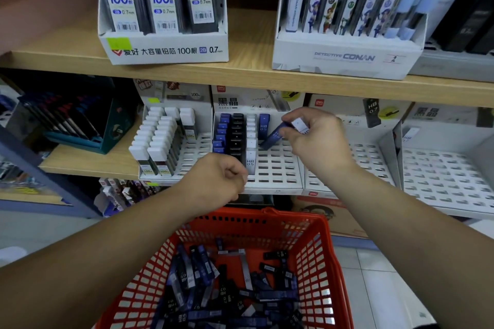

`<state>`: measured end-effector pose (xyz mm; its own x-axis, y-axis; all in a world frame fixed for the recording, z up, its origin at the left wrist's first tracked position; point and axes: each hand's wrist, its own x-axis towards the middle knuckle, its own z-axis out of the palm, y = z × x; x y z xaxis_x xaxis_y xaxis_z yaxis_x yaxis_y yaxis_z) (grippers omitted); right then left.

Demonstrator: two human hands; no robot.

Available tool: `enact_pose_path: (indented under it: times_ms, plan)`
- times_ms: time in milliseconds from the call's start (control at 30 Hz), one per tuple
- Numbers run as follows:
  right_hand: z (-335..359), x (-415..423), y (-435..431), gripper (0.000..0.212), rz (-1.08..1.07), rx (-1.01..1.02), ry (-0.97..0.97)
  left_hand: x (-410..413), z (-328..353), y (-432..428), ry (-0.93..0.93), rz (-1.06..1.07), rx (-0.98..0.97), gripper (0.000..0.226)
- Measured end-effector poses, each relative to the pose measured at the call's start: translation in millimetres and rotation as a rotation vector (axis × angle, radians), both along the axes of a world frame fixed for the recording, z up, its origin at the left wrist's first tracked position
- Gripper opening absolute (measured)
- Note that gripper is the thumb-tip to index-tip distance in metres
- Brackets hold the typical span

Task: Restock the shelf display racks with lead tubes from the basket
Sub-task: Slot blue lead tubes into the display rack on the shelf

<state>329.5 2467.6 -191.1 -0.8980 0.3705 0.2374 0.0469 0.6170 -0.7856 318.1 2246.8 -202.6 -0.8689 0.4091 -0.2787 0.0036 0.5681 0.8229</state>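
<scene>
A red plastic basket [328, 254] below me holds several blue, black and white lead tubes [235, 291]. On the middle shelf stands a white slotted display rack [275, 168] with rows of blue, black and white tubes at its left. My right hand [318, 139] is over this rack and pinches a blue lead tube [274, 136], tilted with its lower end at the rack slots; a white-capped tube [299, 124] is also in its fingers. My left hand [216, 181] hovers in front of the rack with fingers curled, nothing visible in it.
Left of the rack is another rack of white-capped tubes [160, 141]. To the right are two mostly bare slotted racks [441, 176]. The upper shelf [251, 72] carries boxes of 0.7 lead [163, 48] and a Conan box [344, 59]. A teal pen box [80, 128] sits far left.
</scene>
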Motion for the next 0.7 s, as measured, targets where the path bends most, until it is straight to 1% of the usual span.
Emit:
enact_pose_path:
  times_ms: [100, 167, 300, 400, 500, 567, 633, 700]
  plan:
    - [-10, -12, -2, 0.012, -0.026, 0.111, -0.022, -1, -1, 0, -0.003, 0.006, 0.002, 0.011]
    - [-14, -18, -3, 0.012, -0.016, 0.124, -0.036, -1, 0, -1, -0.011, 0.005, 0.012, 0.01]
    - [-16, -26, -8, 0.013, 0.028, 0.083, -0.02, -3, 0, -2, -0.025, 0.011, 0.022, 0.009]
    - [-12, -31, -20, 0.016, 0.09, 0.147, -0.018, -4, 2, -1, -0.043, 0.012, 0.034, 0.011]
    - [-7, -38, -23, 0.017, 0.064, 0.214, -0.09, -2, 7, 0, -0.071, 0.019, 0.057, 0.012]
    - [-6, -38, -17, 0.019, 0.006, 0.152, -0.113, 0, 10, 1, -0.078, 0.023, 0.063, 0.011]
    - [-6, -36, -11, 0.02, -0.033, 0.017, -0.102, 3, 12, 2, -0.07, 0.032, 0.068, 0.011]
    - [-6, -32, -10, 0.022, -0.038, -0.004, -0.091, 6, 14, 3, -0.072, 0.041, 0.073, 0.011]
